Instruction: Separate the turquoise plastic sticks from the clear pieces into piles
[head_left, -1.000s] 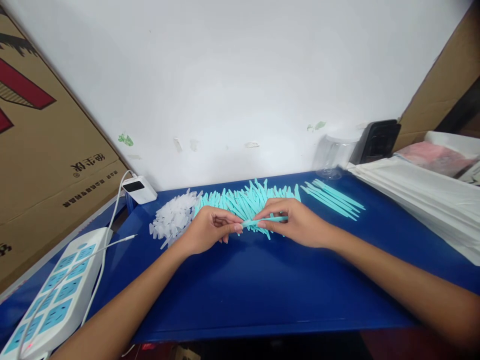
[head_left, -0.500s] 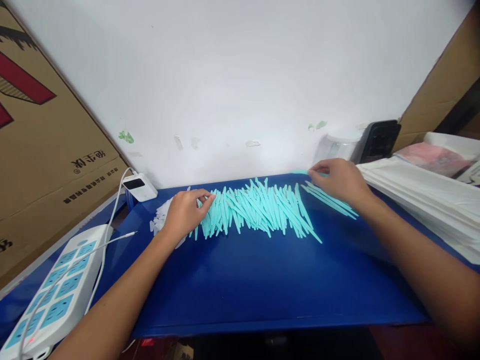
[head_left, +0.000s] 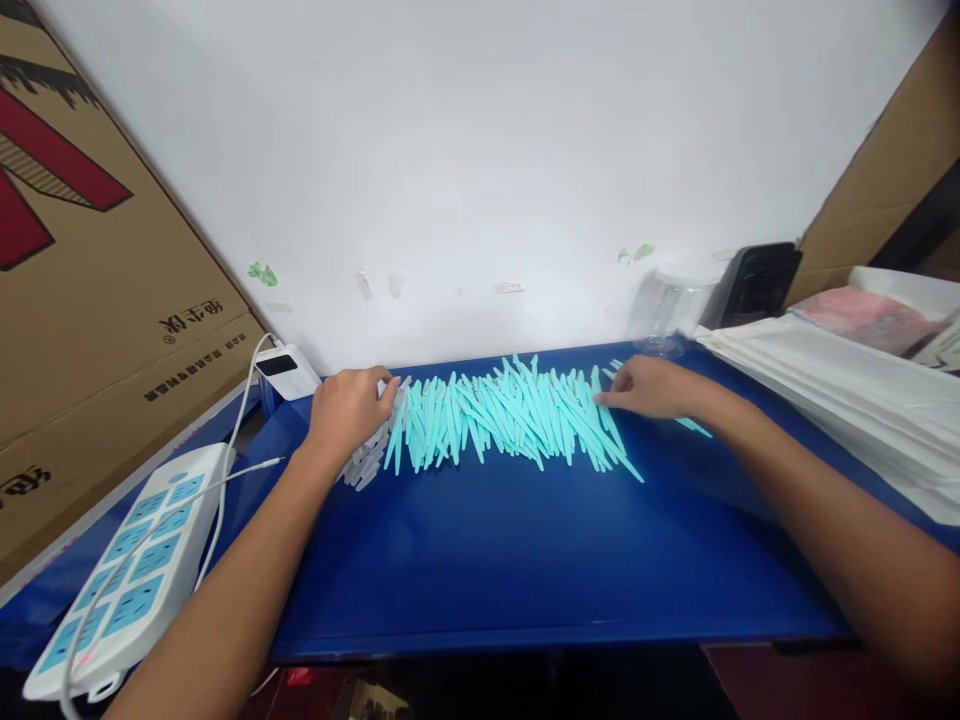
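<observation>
A spread pile of slim teal plastic sticks [head_left: 517, 415] with tapered ends lies along the back of the blue table. At its left end is a heap of small translucent greyish plastic pieces [head_left: 366, 462]. My left hand [head_left: 346, 408] rests over this heap, fingers curled and thumb drawn close to the index finger; whatever lies between them is hidden. At the pile's right end, my right hand [head_left: 651, 386] has its thumb and fingers apart, the thumb beside the outermost sticks. A few separate teal sticks [head_left: 694, 427] are partly covered by the right hand.
On the left are a white power strip [head_left: 135, 570] with cables, a white device [head_left: 288, 371] and a large cardboard box [head_left: 142, 290]. To the right stand a clear container [head_left: 671, 310], a black object [head_left: 759, 285] and stacked white sheets [head_left: 832, 400]. A white wall [head_left: 465, 180] closes the back.
My left hand has shifted left, from the edge of the teal sticks onto the translucent pieces. My right hand has come left and nearer, from the table's back edge to the pile's right end.
</observation>
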